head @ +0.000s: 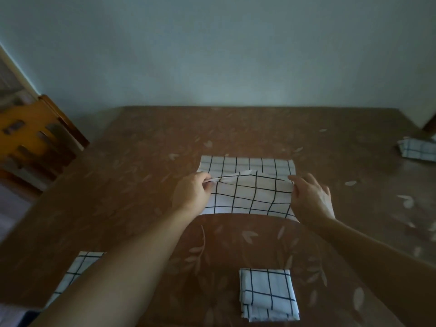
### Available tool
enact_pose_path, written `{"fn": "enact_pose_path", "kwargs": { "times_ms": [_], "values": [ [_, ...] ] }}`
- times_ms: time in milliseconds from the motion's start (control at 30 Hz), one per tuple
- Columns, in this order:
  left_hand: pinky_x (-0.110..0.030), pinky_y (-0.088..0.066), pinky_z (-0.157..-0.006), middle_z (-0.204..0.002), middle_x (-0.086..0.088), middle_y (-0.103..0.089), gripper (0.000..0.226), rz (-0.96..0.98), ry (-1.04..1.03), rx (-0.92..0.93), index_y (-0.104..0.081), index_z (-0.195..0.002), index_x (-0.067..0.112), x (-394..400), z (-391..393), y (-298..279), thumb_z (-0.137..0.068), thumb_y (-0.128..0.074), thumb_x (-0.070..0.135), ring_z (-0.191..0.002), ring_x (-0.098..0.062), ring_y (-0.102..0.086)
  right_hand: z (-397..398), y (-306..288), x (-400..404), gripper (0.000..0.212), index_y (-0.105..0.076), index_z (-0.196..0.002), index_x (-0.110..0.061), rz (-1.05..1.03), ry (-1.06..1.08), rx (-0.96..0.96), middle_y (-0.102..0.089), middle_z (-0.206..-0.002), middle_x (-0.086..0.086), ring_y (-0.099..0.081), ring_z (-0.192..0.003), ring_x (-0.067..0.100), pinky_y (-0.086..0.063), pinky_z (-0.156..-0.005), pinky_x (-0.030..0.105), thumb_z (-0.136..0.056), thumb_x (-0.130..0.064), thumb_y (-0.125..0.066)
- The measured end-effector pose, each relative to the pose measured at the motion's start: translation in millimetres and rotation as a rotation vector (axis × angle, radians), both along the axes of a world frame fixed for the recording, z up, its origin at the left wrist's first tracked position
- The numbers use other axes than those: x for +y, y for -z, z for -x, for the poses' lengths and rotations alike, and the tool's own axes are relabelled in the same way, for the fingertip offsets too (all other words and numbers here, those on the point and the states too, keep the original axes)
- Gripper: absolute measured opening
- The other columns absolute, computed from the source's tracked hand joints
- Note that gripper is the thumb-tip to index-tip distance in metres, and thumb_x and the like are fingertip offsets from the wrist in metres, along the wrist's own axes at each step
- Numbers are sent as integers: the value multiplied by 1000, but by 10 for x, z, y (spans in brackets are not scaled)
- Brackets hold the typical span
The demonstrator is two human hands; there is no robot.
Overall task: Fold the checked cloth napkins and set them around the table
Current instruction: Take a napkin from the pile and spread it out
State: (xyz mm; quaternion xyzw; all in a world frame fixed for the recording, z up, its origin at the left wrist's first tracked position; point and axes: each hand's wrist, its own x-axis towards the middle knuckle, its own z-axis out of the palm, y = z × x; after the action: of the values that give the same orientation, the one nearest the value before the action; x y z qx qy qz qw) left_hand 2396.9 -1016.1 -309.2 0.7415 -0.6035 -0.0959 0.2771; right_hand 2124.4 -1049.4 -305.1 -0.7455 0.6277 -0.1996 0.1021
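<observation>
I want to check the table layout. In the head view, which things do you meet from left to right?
Wooden chair → partly hidden napkin at the near left → left hand → napkin being folded → right hand → folded napkin at the far right edge. The folded napkin nearest the camera overlaps the middle, so it is left out.

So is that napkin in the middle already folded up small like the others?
No, the middle napkin is only partly folded, both hands pinching its edges.

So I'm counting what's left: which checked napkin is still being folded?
The middle napkin, held by left hand and right hand; the others lie folded, untouched.
</observation>
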Motion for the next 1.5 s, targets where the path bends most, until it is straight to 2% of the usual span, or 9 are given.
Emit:
{"fn": "enact_pose_path", "kwargs": {
  "times_ms": [233,367,533,633,833,933,1067,1333,1500],
  "values": [
    [-30,-44,-59,-77,7,-69,5,249,191,28,-71,-87,20,459,276,-1177,-88,-66,21,-69,-14,-61,276,-1005,571,42,-49,-135,-36,-89,-96,99,-49,-139,-5,-47,-122,15,-29,-106,45,-94,-30,-45],
    [-32,-50,-63,-78,7,-71,3,352,326,6,-73,-88,21,1025,550,-1866,-88,-69,21,-71,-13,-64,119,-1609,1110,83,-29,-148,-29,-131,-224,-43,-40,-146,-9,-44,-130,17,-36,-109,50,-80,-55,-68],
    [-24,-52,-73,-87,15,-69,9,514,355,119,-72,-93,24,1957,771,-2566,-85,-74,28,-81,-2,-63,149,-2273,1811,16,-72,-90,-16,-87,-252,-242,-62,-71,-2,-51,-55,7,-42,-52,20,-84,-31,-72],
    [-17,-43,-90,-115,16,-60,42,516,206,386,-59,-114,31,2445,750,-2681,-78,-77,45,-106,4,-54,318,-2627,2226,12,-72,-81,-17,-104,-289,-321,-60,-68,1,-51,-56,11,-39,-56,24,-85,-28,-72],
    [-48,-40,-108,-147,-1,-46,100,272,77,926,-37,-146,26,2921,627,-2250,-65,-74,72,-133,-20,-47,693,-3055,2621,4,-72,-85,-15,-221,-295,-581,-73,-86,9,-70,-72,20,-58,-73,28,-88,-17,-69],
    [-46,-46,-104,-144,1,-48,103,85,29,1069,-34,-147,22,3081,666,-1991,-65,-78,68,-131,-20,-48,796,-3078,2723,10,-68,-88,-11,-309,-225,-746,-73,-66,3,-69,-54,11,-56,-53,19,-90,-20,-66],
    [-29,-48,-95,-139,3,-48,51,-190,90,1299,-52,-137,18,3053,559,-1637,-89,-67,9,-133,-22,-45,836,-2858,2633,23,-69,-98,-5,-395,-28,-764,-69,-68,2,-66,-56,12,-47,-44,16,-87,-26,-69],
    [-43,-56,-85,-112,-19,-71,29,-277,-13,1433,-70,-113,6,3036,532,-1583,-92,-65,25,-103,-35,-67,574,-2009,2987,97,-19,-149,-26,-82,-48,-364,-25,-149,6,-39,-124,26,-43,-96,47,-72,-64,-66],
    [-40,-56,-76,-111,-15,-71,34,-326,-52,1329,-67,-117,16,2946,537,-1591,-89,-67,36,-94,-31,-69,222,-1260,3250,121,-20,-151,-21,-616,-62,-498,-29,-154,11,-44,-127,24,-47,-96,40,-56,-75,-72]
  ]
}}
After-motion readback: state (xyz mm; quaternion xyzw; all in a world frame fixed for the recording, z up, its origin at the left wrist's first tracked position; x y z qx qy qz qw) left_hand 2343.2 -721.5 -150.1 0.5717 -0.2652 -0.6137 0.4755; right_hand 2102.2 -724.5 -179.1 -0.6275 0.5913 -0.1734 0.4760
